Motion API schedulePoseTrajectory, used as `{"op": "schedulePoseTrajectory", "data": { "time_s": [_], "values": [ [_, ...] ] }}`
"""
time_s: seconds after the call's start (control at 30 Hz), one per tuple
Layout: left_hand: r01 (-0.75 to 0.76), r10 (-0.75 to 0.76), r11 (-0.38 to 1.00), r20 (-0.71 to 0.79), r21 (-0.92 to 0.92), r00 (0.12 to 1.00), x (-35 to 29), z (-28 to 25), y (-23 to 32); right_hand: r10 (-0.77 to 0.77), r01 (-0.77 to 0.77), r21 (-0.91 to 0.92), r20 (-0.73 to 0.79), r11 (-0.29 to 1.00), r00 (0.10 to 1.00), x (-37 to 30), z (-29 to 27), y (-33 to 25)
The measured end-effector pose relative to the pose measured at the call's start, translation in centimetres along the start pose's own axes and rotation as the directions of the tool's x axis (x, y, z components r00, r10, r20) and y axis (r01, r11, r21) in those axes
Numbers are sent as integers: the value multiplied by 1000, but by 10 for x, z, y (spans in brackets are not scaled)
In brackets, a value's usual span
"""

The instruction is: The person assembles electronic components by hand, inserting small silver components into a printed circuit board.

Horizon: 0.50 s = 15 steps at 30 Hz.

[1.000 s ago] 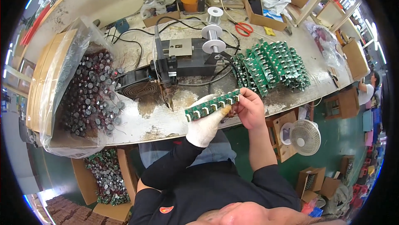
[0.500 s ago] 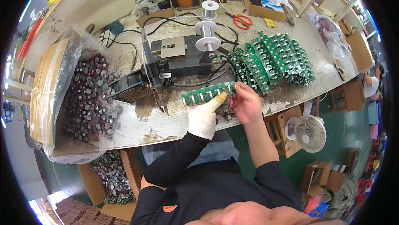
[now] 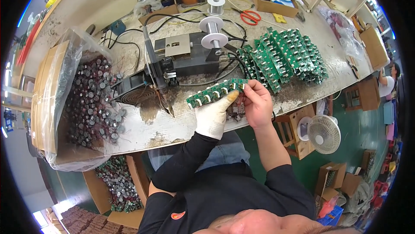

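Note:
A long green circuit board strip [image 3: 208,95] with a row of white parts is held over the front edge of the bench. My left hand [image 3: 211,117], in a white glove with a stained thumb, grips it from below with the thumb on its face. The bare fingers of my right hand [image 3: 259,106] are closed at the strip's right end; whether they pinch the board or a small part on it cannot be made out. Left of the strip, a soldering iron [image 3: 154,61] is mounted tip down on a stand. Small dark parts with wires lie partly hidden between my hands.
Stacked green boards [image 3: 287,57] lie at the right. Solder spools [image 3: 212,31] stand behind the strip, near red-handled scissors [image 3: 250,17]. At the left sits a plastic-lined box [image 3: 52,100] of small round metal parts with wires. A white fan [image 3: 324,134] is beyond the bench's right front.
The strip has tilted a little, its right end rising. My right hand has shifted slightly upward at that end, and my left hand keeps its grip.

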<state>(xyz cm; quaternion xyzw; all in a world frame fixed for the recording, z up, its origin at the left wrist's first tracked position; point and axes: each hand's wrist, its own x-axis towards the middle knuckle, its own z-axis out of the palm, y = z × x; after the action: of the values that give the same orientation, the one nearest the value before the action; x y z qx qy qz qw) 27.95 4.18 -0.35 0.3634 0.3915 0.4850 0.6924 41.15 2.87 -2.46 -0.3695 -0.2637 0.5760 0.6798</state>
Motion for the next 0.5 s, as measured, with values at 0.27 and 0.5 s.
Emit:
{"op": "schedulePoseTrajectory", "data": {
  "time_s": [0.27,0.5],
  "values": [
    [-33,32,999,-33,-22,999,-1,3,-6,257,-242,305,-10,921,966,3,-4,5],
    [89,-117,947,-74,-310,990,5,9,-1,270,-278,476,88,834,959,2,-10,9]
  ]
}}
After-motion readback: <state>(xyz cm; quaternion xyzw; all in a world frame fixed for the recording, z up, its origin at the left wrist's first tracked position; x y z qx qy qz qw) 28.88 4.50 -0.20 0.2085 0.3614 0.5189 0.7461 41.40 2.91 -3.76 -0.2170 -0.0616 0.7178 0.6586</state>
